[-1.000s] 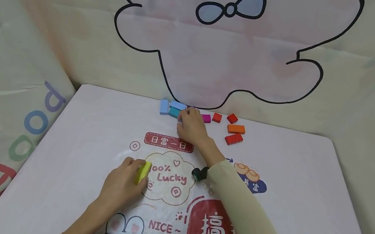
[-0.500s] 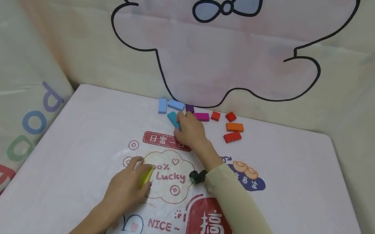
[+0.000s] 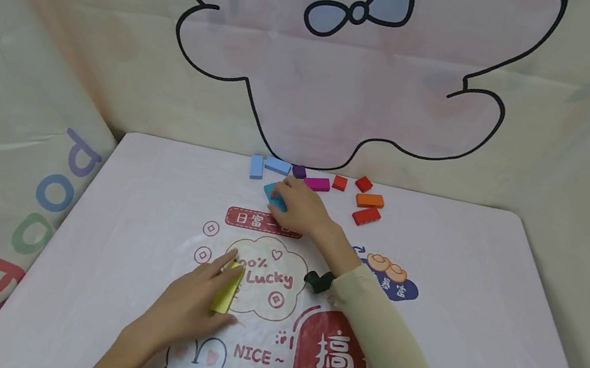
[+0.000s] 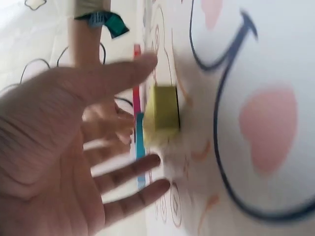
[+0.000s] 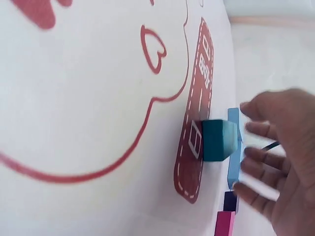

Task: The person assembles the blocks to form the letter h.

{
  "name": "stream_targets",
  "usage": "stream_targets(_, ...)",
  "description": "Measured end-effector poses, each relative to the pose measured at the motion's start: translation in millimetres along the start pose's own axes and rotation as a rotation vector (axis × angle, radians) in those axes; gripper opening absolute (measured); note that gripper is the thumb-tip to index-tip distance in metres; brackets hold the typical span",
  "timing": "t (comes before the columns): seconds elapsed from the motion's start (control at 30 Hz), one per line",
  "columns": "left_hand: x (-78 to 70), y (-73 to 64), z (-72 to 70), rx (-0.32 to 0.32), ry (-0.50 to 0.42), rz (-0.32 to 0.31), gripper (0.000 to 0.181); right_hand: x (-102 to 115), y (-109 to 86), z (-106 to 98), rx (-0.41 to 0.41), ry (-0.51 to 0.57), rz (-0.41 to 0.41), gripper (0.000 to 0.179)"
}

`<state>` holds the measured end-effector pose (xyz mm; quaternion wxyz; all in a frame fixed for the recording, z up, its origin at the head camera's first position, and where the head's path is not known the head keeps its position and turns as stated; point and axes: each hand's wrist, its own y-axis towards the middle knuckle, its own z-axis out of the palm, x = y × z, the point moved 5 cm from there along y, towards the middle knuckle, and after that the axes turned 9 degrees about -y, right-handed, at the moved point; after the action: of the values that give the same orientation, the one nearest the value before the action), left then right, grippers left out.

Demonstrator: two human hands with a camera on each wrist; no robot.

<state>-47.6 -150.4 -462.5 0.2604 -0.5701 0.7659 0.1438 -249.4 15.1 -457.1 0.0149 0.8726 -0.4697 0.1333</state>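
A yellow block (image 3: 226, 292) lies on the printed white table top, partly covered by my left hand (image 3: 187, 305). The left wrist view has that hand's thumb and fingers spread wide, with the yellow block (image 4: 166, 109) beyond them and apart from the thumb. Farther back, my right hand (image 3: 303, 208) hovers at a teal block (image 3: 269, 191) that sits slanted just behind the red printed banner. In the right wrist view the fingers are loosely bent and parted, with a gap between them and the teal block (image 5: 213, 140).
Along the back edge lie two light-blue blocks (image 3: 256, 167), a purple block (image 3: 299, 172) and a magenta block (image 3: 318, 184). Right of them are several red blocks (image 3: 366, 216) and an orange block (image 3: 370, 200). A cloth backdrop (image 3: 308, 102) rises behind the table.
The teal block has come forward from the back row, along with my right hand, which has loosened from it. My left hand has spread its fingers off the yellow block, now slightly nearer me.
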Motion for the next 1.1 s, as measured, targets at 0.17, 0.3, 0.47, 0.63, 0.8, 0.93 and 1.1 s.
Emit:
stream_targets(0.17,2.0,-1.4,-0.8,0.123,0.037,0.091,0.084,0.5,0.0,4.9,0.104,0.037,-0.114,0.059)
stream_targets(0.3,0.4,0.7,-3.1,0.159,0.061,0.116,0.081,-1.2,-1.2,10.2,0.171,0.028,-0.117,0.067)
stream_targets(0.47,0.2,4.0,-6.2,0.171,0.094,0.128,0.076,-2.2,-2.9,10.5,0.189,0.015,-0.11,0.077)
stream_targets(0.63,2.1,5.0,-7.4,0.167,0.094,0.141,0.075,-4.8,-6.0,6.6,0.215,0.02,-0.107,0.084)
stream_targets(0.8,4.9,6.1,-8.3,0.138,0.08,0.161,0.077,-8.9,-6.5,3.5,0.213,-0.012,-0.115,0.081)
stream_targets(0.93,6.4,7.3,-6.9,0.127,0.065,0.154,0.083,-11.2,-5.4,1.6,0.206,-0.025,-0.106,0.08)
stream_targets(1.1,4.9,6.5,-2.8,0.121,0.029,0.129,0.086,-12.3,-3.4,0.4,0.201,-0.022,-0.096,0.08)
